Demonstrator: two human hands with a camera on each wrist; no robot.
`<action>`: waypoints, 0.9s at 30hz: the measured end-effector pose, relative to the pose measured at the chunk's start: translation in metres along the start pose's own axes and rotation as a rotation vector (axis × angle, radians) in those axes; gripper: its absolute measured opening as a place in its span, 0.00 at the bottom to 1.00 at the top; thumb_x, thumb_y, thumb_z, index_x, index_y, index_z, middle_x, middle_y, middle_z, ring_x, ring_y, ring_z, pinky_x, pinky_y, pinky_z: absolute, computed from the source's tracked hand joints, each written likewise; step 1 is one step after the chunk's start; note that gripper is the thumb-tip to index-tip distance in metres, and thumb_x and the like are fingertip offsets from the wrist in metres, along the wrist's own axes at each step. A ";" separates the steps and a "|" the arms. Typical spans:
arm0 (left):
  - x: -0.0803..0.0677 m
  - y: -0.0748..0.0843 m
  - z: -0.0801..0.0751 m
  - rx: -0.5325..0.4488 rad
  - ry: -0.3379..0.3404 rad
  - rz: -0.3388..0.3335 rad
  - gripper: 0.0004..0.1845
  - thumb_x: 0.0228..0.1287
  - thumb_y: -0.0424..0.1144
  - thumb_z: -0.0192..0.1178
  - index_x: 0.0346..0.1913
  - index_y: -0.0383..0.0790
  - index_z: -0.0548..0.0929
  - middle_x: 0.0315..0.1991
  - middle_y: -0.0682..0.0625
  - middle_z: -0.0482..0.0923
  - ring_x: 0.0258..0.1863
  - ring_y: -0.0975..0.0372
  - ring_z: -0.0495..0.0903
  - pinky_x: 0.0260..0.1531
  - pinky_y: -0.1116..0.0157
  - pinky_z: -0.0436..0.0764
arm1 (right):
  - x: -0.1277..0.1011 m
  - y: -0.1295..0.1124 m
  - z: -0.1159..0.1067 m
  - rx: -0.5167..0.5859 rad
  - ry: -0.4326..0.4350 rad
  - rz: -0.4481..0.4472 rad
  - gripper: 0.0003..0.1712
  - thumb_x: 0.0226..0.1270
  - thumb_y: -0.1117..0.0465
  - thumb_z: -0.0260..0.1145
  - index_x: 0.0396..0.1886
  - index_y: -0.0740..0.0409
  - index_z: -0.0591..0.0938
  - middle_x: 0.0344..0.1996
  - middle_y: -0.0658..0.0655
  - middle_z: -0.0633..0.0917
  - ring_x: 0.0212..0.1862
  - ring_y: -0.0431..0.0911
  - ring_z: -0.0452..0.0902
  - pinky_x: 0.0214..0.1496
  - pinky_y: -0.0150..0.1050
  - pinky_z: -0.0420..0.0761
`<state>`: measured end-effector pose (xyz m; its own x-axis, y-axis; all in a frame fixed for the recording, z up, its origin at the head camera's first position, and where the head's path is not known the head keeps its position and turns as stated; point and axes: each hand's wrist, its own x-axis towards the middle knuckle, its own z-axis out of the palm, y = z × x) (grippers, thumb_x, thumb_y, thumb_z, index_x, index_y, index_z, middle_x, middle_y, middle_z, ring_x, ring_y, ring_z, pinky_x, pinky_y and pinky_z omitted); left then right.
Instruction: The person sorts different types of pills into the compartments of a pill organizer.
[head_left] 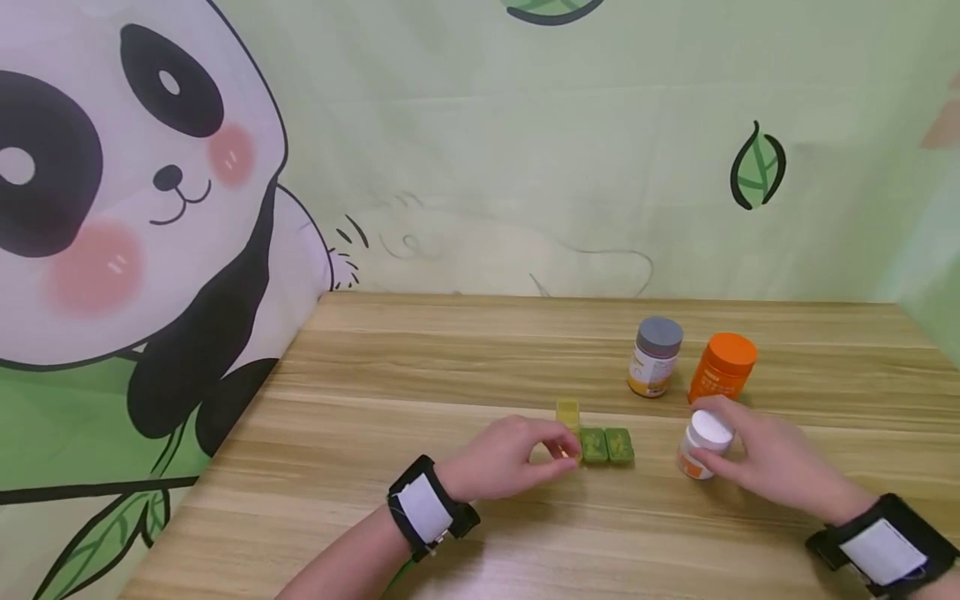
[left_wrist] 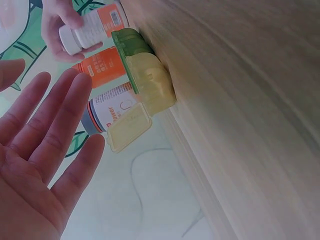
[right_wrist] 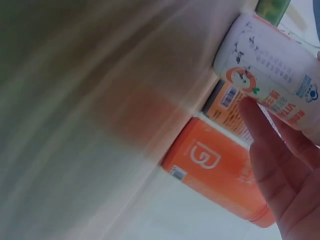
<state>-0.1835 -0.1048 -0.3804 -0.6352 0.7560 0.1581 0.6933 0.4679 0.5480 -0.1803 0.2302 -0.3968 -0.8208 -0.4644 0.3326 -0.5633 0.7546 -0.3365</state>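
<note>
Right hand grips a small white-capped bottle, fingers wrapped round cap and body. The bottle stands on the wooden table, front right, just right of the pill box. Bottle look: round white cap, white body with an orange band near the base; right wrist view shows an orange fruit graphic and printed text on the label, too blurred to read.

Left hand sits at the left end of the pill box; left wrist view shows fingers straight and spread, holding nothing. Pill box: short row of compartments, two green lids closed, leftmost yellow-green lid flipped up.

Behind the held bottle, an orange bottle with orange cap, upright. Left of it, a grey-capped bottle with white and yellow label, upright. Panda-print backdrop behind the table.
</note>
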 end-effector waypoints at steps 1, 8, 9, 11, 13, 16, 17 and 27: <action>0.000 0.000 0.000 0.001 0.001 0.001 0.09 0.71 0.44 0.58 0.46 0.44 0.83 0.39 0.62 0.81 0.40 0.76 0.76 0.42 0.71 0.76 | 0.002 0.002 0.000 0.010 -0.004 0.013 0.28 0.53 0.56 0.77 0.51 0.57 0.76 0.33 0.51 0.82 0.27 0.38 0.72 0.25 0.36 0.72; 0.000 -0.001 0.001 0.004 0.021 0.024 0.09 0.71 0.43 0.59 0.46 0.44 0.83 0.39 0.62 0.81 0.40 0.77 0.76 0.41 0.71 0.77 | 0.015 0.007 0.001 0.019 -0.024 0.075 0.29 0.57 0.53 0.75 0.54 0.57 0.74 0.34 0.54 0.83 0.28 0.41 0.74 0.26 0.39 0.73; -0.001 -0.001 0.001 0.003 0.022 0.025 0.09 0.71 0.43 0.58 0.46 0.44 0.83 0.39 0.62 0.81 0.40 0.77 0.76 0.41 0.72 0.77 | 0.016 0.007 0.001 0.009 -0.021 0.072 0.29 0.57 0.52 0.75 0.55 0.57 0.74 0.33 0.54 0.83 0.27 0.41 0.74 0.26 0.39 0.72; -0.001 -0.001 0.002 0.000 0.026 0.026 0.09 0.71 0.43 0.59 0.46 0.44 0.83 0.39 0.62 0.81 0.40 0.77 0.76 0.40 0.71 0.77 | 0.016 0.007 0.001 -0.016 -0.002 0.056 0.30 0.57 0.53 0.75 0.55 0.58 0.74 0.35 0.55 0.83 0.29 0.42 0.75 0.26 0.40 0.73; -0.002 -0.001 0.001 0.005 0.036 0.010 0.09 0.71 0.43 0.59 0.47 0.43 0.83 0.39 0.61 0.82 0.40 0.76 0.76 0.40 0.70 0.77 | 0.017 0.003 0.000 -0.039 0.046 0.002 0.30 0.54 0.55 0.76 0.54 0.60 0.74 0.39 0.57 0.82 0.33 0.46 0.77 0.29 0.43 0.76; -0.003 -0.002 -0.001 0.026 0.093 0.003 0.09 0.70 0.41 0.59 0.47 0.42 0.83 0.40 0.57 0.83 0.40 0.72 0.78 0.40 0.67 0.78 | 0.020 -0.011 -0.001 -0.098 0.162 -0.148 0.28 0.60 0.49 0.71 0.52 0.62 0.76 0.43 0.59 0.80 0.41 0.51 0.77 0.37 0.49 0.79; -0.002 -0.003 -0.002 0.035 0.119 0.002 0.09 0.70 0.40 0.59 0.48 0.42 0.83 0.40 0.56 0.83 0.40 0.70 0.79 0.38 0.67 0.78 | 0.022 -0.017 -0.002 -0.109 0.199 -0.209 0.28 0.64 0.46 0.68 0.52 0.62 0.77 0.44 0.59 0.80 0.43 0.52 0.77 0.39 0.51 0.79; 0.014 -0.025 -0.003 -0.017 0.236 -0.071 0.17 0.69 0.42 0.60 0.56 0.38 0.79 0.51 0.48 0.81 0.51 0.60 0.79 0.50 0.60 0.77 | 0.044 -0.067 0.033 -0.155 -0.055 -0.307 0.30 0.59 0.47 0.72 0.54 0.62 0.78 0.48 0.56 0.80 0.47 0.49 0.78 0.45 0.46 0.80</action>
<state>-0.2110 -0.1078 -0.3895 -0.7457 0.5923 0.3051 0.6392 0.5069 0.5784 -0.1814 0.1438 -0.3884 -0.6218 -0.7018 0.3477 -0.7670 0.6354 -0.0891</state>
